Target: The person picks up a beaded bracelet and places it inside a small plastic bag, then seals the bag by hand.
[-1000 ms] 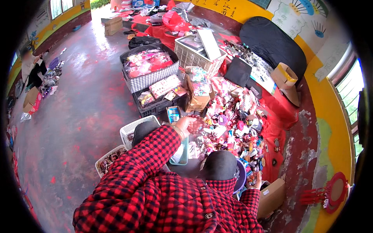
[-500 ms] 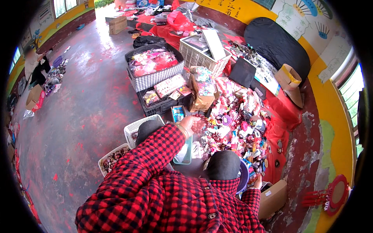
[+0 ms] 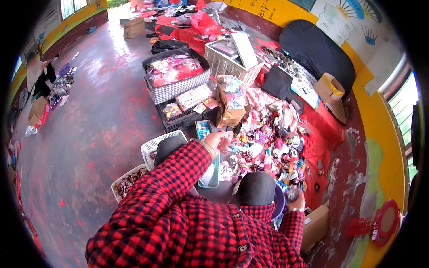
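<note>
While a person in a red-and-black checked jacket (image 3: pixel 201 232) sits low with both dark-clad knees (image 3: pixel 255 190) drawn up, a broad grey floor (image 3: pixel 103 147) stained with red runs from the left side of the body toward a bright doorway at the top. On the right, room narrows: a red cloth (image 3: pixel 328 123) ends against a maroon-and-yellow wall (image 3: pixel 384 134), and a cardboard box (image 3: pixel 315 225) stands just beside the right forearm. Ahead, a houndstooth-patterned basket (image 3: pixel 178 89) sits on a black crate (image 3: pixel 178 125), with an open carton (image 3: pixel 230 118) next to it. Two white baskets (image 3: pixel 115 192) flank the left knee.

The left arm reaches diagonally forward, its elbow out. The left hand (image 3: pixel 214 140) has its fingers bent in around a small pinkish item (image 3: pixel 226 144), blurred, at the near left edge of a heap of hair accessories (image 3: pixel 272 138), above a pale green basket (image 3: pixel 217 174). Low at the right, the right hand (image 3: pixel 296 203) has partly curled fingers beside a purple basin (image 3: pixel 280 201); a dark, blurred object (image 3: pixel 292 193) is at its fingertips, but whether it is gripped cannot be told.
</note>
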Tool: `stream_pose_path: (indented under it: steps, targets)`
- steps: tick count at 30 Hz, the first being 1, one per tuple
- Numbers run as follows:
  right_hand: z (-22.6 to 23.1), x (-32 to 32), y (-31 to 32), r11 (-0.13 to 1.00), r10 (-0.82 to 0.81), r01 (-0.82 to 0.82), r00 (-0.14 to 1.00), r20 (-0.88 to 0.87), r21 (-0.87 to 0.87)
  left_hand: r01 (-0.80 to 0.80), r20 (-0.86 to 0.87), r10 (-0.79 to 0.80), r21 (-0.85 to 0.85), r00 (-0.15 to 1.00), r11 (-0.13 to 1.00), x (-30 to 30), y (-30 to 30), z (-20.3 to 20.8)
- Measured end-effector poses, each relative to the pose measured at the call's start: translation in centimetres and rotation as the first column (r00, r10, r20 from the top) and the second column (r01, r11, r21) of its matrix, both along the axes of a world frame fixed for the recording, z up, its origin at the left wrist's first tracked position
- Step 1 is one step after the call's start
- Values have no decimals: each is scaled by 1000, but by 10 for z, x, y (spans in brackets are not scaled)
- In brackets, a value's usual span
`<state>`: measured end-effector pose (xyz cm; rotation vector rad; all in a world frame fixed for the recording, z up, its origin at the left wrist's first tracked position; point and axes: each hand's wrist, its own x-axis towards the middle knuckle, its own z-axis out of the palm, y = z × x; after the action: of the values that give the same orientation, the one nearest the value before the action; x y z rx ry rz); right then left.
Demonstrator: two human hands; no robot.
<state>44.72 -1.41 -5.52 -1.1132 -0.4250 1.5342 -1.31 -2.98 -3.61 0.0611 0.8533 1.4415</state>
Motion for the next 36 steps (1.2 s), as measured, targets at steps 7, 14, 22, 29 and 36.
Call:
stream_pose_path:
  steps: [7,14,22,29,36]
  targets:
    - [108,-129,81,673,679,-613,734,-18,414,225,113,-271,312,956,923,5,8,25]
    - [138,-299,74,613,662,-722,691,291,320,350,8,-391,429,920,833,8,22,58]
    - [51,-280,113,825,527,-557,819,227,96,261,-122,-240,210,963,942,-10,29,40]
    - [20,-257,142,747,441,-634,698,564,200,244,-152,-229,85,961,966,-3,39,28]
    - [47,-256,128,830,527,-557,780,-337,10,123,-297,-114,14,948,992,-2,43,20]
